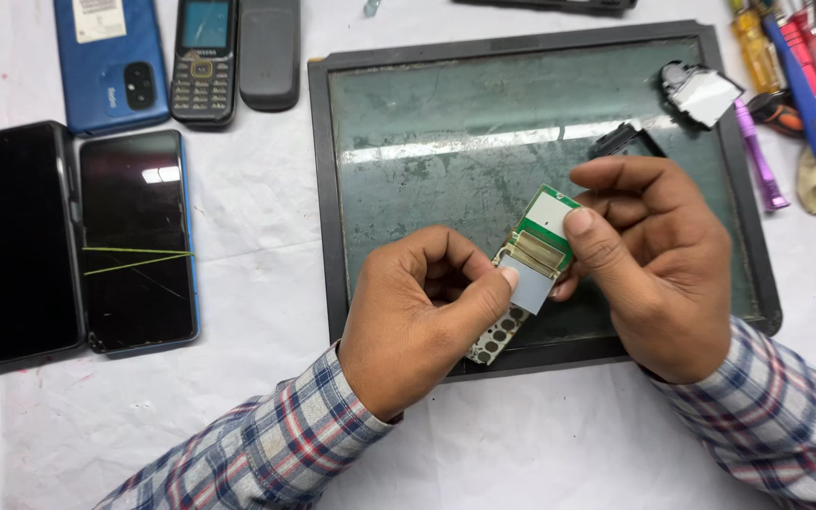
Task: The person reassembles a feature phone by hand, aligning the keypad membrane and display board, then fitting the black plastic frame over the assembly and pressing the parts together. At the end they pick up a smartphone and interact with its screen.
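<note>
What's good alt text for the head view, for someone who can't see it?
Two hands, left hand and right hand, hold a small green circuit board over a dark framed glass work mat. Four phones and a phone back cover lie to the left, screwdrivers at upper right.

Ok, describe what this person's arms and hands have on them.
Both arms wear long sleeves of one plaid shirt: blue, white and grey checks with red lines. The left sleeve and the right sleeve end at the wrists. The left hand and right hand are bare; no ring or watch shows.
</note>
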`<state>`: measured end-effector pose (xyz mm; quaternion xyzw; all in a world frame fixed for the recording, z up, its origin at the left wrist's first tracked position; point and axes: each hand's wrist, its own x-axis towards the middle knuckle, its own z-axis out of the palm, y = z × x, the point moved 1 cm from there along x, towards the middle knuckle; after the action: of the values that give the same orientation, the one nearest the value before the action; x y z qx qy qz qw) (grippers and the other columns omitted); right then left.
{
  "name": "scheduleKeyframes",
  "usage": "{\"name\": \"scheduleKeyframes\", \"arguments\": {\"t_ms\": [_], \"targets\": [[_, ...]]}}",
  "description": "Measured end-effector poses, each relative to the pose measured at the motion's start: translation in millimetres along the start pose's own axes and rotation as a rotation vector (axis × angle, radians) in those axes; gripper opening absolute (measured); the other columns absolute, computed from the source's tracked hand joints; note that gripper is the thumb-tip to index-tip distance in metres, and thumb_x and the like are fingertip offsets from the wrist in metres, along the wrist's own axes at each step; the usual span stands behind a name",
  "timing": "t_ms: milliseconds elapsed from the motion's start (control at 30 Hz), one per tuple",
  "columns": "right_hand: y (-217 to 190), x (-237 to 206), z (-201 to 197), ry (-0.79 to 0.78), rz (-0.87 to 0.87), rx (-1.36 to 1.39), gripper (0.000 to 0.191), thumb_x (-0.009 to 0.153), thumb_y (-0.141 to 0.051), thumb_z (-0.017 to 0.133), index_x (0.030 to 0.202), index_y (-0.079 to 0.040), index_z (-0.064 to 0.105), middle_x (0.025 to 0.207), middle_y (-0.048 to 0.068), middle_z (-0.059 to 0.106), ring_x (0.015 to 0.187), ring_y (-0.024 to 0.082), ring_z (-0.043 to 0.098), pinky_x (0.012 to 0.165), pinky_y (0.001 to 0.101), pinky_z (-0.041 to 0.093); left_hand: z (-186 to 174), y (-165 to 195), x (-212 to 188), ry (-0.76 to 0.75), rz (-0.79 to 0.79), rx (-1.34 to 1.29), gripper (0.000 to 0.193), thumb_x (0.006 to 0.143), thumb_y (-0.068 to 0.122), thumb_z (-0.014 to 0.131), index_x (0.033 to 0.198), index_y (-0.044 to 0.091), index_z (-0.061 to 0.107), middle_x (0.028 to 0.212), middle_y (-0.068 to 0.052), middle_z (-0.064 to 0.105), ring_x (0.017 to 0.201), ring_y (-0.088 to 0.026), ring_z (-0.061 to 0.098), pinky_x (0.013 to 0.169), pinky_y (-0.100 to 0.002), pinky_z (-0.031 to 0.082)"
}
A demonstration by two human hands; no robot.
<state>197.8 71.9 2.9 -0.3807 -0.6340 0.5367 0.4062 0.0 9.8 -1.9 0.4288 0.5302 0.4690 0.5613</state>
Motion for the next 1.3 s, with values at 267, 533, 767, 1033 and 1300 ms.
{"name": "scheduleKeyframes", "arguments": {"t_ms": [267,533,767,1033,1300], "targets": [[-4,-3,-1,0.0,-0.02,-0.07,0.032,0.108,-0.006,0.057,0.135,0.007,0.046,0.102,0.016,0.067,0.083,0.015,0.071,0.064,0.0254,0.063,1,-2,-4,-0.045,-0.033,-0.167,0.019,0.089,0.012,0.073,0.082,0.004,0.059,0.08,-0.008,0.071,0.067,-0.005,0.065,0.057,-0.022,0.058],[-3,-6,-1,-0.026,-0.022,-0.079,0.032,0.109,-0.006,0.055,0.136,0.006,0.045,0.103,0.016,0.068,0.085,0.015,0.071,0.065,0.0257,0.063,-2,1,-5,-0.045,-0.078,-0.129,0.021,0.087,0.012,0.074,0.08,0.005,0.056,0.081,-0.009,0.07,0.062,-0.004,0.061,0.05,-0.021,0.054],[-6,-3,-4,-0.037,-0.006,-0.092,0.033,0.105,-0.006,0.055,0.134,0.005,0.043,0.097,0.014,0.067,0.08,0.014,0.072,0.063,0.0249,0.065,-3,3,-5,-0.042,-0.086,-0.084,0.018,0.087,0.013,0.074,0.084,0.005,0.058,0.077,-0.007,0.069,0.062,-0.003,0.062,0.053,-0.02,0.054],[-7,-7,-6,-0.049,-0.006,-0.104,0.037,0.106,0.0,0.056,0.141,0.009,0.048,0.102,0.018,0.069,0.084,0.017,0.072,0.067,0.0278,0.064,-4,6,-3,-0.023,-0.085,-0.074,0.022,0.085,0.013,0.072,0.098,0.004,0.057,0.079,-0.003,0.068,0.065,-0.003,0.061,0.054,-0.019,0.051],[-5,-8,-10,-0.05,-0.042,-0.075,0.029,0.106,-0.001,0.056,0.132,0.004,0.044,0.104,0.018,0.067,0.082,0.017,0.074,0.07,0.0295,0.066,-3,7,-6,-0.104,-0.03,-0.093,0.034,0.092,0.022,0.074,0.112,-0.003,0.069,0.086,-0.006,0.074,0.072,-0.003,0.065,0.061,-0.019,0.054]]}}
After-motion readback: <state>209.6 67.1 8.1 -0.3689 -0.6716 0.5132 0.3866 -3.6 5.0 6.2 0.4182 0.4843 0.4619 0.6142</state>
